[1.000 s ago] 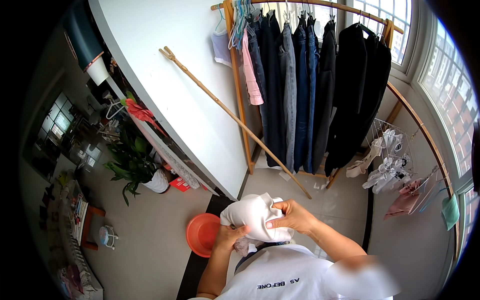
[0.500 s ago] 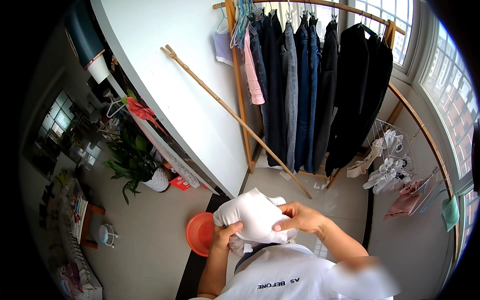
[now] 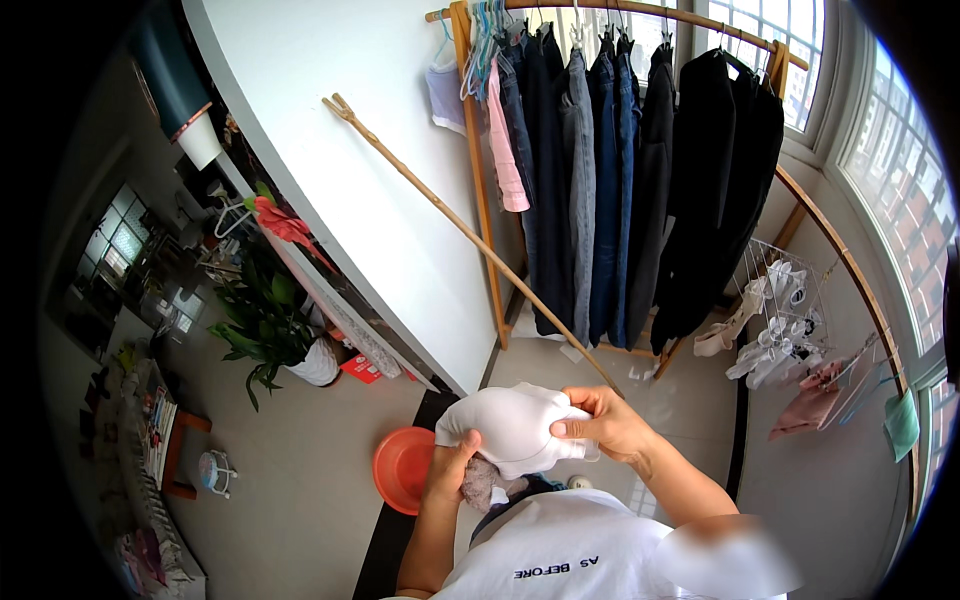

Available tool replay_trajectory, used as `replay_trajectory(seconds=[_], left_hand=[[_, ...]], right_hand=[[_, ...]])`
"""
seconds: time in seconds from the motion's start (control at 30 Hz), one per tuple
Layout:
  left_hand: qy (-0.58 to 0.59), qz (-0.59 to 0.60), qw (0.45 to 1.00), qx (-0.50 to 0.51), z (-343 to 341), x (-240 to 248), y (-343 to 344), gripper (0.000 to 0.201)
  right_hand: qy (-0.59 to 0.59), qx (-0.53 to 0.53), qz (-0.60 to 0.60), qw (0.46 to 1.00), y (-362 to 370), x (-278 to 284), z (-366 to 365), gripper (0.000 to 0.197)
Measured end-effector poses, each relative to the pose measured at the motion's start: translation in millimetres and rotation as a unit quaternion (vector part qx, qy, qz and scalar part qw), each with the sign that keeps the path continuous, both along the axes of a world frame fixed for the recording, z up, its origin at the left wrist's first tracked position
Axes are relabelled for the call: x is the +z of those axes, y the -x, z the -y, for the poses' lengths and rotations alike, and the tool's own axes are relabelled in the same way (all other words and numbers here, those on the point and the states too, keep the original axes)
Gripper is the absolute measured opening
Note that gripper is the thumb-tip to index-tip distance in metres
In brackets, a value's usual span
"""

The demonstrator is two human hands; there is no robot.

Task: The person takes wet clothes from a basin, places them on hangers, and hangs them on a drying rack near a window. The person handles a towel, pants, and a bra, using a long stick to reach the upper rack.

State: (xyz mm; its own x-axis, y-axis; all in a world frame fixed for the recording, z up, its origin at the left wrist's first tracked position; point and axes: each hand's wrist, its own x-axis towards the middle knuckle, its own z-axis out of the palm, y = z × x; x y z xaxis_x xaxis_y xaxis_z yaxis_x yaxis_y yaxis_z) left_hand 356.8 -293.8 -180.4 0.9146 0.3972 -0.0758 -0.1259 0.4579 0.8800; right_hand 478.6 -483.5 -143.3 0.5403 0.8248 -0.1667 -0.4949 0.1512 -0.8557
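A smooth white garment [image 3: 510, 425], bunched up so that I cannot tell its kind, is held in front of my body between both hands. My left hand [image 3: 453, 468] grips its left side, thumb on top and the other fingers hidden beneath. At its right edge, my right hand [image 3: 605, 425] pinches the cloth between thumb and fingers. Just below the garment shows something fluffy and grey-brown [image 3: 482, 484], partly covered. An orange-red basin [image 3: 385, 470] stands on the floor close to my left forearm.
A wooden rack [image 3: 482, 220] ahead carries trousers [image 3: 580, 190] and black clothes [image 3: 708, 170]. Against the white wall leans a forked wooden pole [image 3: 430, 190]. A wire drying frame [image 3: 765, 265] hangs at right. A potted plant [image 3: 265, 310] and small stool [image 3: 215, 470] stand left.
The white garment has turned slightly and looks flatter, its upper peak gone. My right hand has shifted up a little. More of the fluffy thing below shows.
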Motion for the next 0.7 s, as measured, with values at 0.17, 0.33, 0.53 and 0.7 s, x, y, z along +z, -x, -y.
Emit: replay_trajectory(seconds=[0.17, 0.33, 0.53, 0.7], left_hand=[[-0.095, -0.117, 0.985, -0.083, -24.0, -6.8, -0.9, 0.046], [-0.287, -0.026, 0.956, 0.062, -11.7, -14.3, 0.8, 0.042], [-0.501, 0.015, 0.861, 0.089, 28.5, 15.5, -14.3, 0.064], [-0.563, 0.050, 0.801, 0.196, 22.0, 11.1, -36.4, 0.054]], right_hand=[[-0.037, -0.090, 0.039, 0.995, -0.8, 11.8, -7.7, 0.015], [-0.019, -0.126, 0.054, 0.990, 1.3, 17.5, -12.5, 0.019], [-0.031, -0.107, 0.059, 0.992, 10.6, 16.1, -20.5, 0.026], [-0.048, -0.043, 0.038, 0.997, 14.4, 17.5, -20.0, 0.036]])
